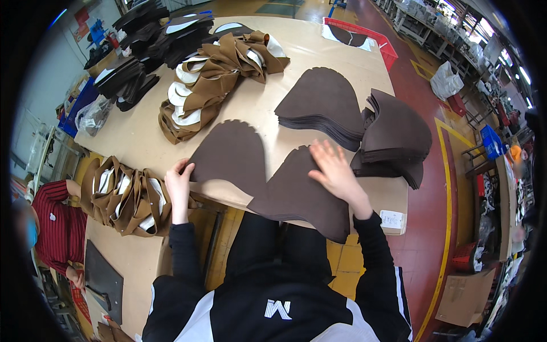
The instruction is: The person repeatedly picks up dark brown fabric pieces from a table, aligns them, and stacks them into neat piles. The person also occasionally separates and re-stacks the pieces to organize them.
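Matte brown scalloped leather pieces (296, 194)

A: Even, soft light is falling from overhead across the table (142, 134), and only faint shadows are showing under the stacked pieces.

B: Glare is washing out the windows at the upper right. The fisheye is bending straight edges, and a black ring is closing off the corners.

A: The rim is perhaps blurring slightly; the middle is staying sharp.
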A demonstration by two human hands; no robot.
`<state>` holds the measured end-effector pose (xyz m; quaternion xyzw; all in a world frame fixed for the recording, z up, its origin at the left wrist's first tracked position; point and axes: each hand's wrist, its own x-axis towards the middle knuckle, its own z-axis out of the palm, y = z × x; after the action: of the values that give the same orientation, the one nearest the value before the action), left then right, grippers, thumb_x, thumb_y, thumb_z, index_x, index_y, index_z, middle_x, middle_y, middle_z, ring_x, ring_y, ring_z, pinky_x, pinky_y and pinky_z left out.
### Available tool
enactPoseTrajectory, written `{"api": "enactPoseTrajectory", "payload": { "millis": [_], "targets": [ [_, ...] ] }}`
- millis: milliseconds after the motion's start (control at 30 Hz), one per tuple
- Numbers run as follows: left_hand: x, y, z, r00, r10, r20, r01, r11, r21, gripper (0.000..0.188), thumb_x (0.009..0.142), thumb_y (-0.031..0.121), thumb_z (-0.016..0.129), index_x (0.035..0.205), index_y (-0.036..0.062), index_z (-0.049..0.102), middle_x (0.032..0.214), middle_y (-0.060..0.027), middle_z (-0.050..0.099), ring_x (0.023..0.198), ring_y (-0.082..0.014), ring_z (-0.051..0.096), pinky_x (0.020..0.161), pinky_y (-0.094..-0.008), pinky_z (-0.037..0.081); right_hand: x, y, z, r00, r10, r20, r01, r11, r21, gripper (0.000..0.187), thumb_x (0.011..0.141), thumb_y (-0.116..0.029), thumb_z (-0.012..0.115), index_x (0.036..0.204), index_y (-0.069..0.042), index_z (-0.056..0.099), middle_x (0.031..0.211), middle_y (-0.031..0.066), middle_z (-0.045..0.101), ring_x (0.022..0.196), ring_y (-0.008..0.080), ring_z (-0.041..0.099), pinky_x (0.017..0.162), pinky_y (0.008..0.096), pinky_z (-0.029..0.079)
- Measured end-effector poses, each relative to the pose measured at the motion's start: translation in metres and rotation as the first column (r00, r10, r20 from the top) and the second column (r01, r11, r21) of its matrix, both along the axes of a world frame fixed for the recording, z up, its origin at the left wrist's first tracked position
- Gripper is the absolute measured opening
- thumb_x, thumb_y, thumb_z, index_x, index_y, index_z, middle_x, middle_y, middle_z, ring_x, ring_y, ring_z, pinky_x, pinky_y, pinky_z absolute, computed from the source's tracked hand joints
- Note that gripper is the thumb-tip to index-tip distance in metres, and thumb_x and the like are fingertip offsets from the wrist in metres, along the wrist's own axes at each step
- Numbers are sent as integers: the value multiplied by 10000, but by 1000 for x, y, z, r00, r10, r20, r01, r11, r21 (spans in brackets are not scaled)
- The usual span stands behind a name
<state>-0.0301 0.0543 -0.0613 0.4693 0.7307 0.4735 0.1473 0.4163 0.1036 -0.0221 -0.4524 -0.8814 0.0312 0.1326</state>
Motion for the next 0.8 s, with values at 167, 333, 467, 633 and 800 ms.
{"api": "enactPoseTrajectory", "payload": {
  "millis": [167,333,467,633,800],
  "targets": [
    [14,-27,-6,996,-31,-84,39,995,87,396,898,130,729,1281,48,670,1183,-132,711,1039,-276,683,935,-378,529,-32,-30,-9,968,231,95,-235,971,35,764,981,-562,536,1531,-47,410,1617,140,380,1498,268,359,1235,520,229],
    [115,-67,23,857,-484,176,512,836,-197,361,885,192,775,1201,28,714,1002,-71,681,847,-198,661,782,-306,523,-44,-91,-7,848,528,-38,-528,841,-119,804,968,-607,546,1531,-47,416,1616,124,386,1490,249,376,1229,479,264],
    [146,-78,21,877,-480,-26,474,872,-120,350,860,189,802,1156,18,729,955,-82,653,861,-187,652,768,-320,525,-22,-87,9,727,379,-573,-686,437,-581,473,1013,-358,626,1390,-74,605,1478,144,559,1421,299,472,1209,480,316],
    [152,-77,37,848,-434,304,485,867,-113,275,888,121,778,1117,-18,717,890,-83,681,746,-127,656,686,-271,525,-6,-71,10,981,136,-137,-147,986,-75,523,1006,-428,592,1463,-177,549,1596,104,424,1476,304,389,1223,551,229],
    [151,-61,29,697,-360,620,522,848,-95,308,959,70,689,1248,-39,674,904,-99,730,602,-98,653,600,-220,528,-1,-57,13,962,272,-24,-271,942,-197,561,1005,-439,568,1508,-198,500,1636,106,355,1494,304,353,1237,576,159]
  ]
}}
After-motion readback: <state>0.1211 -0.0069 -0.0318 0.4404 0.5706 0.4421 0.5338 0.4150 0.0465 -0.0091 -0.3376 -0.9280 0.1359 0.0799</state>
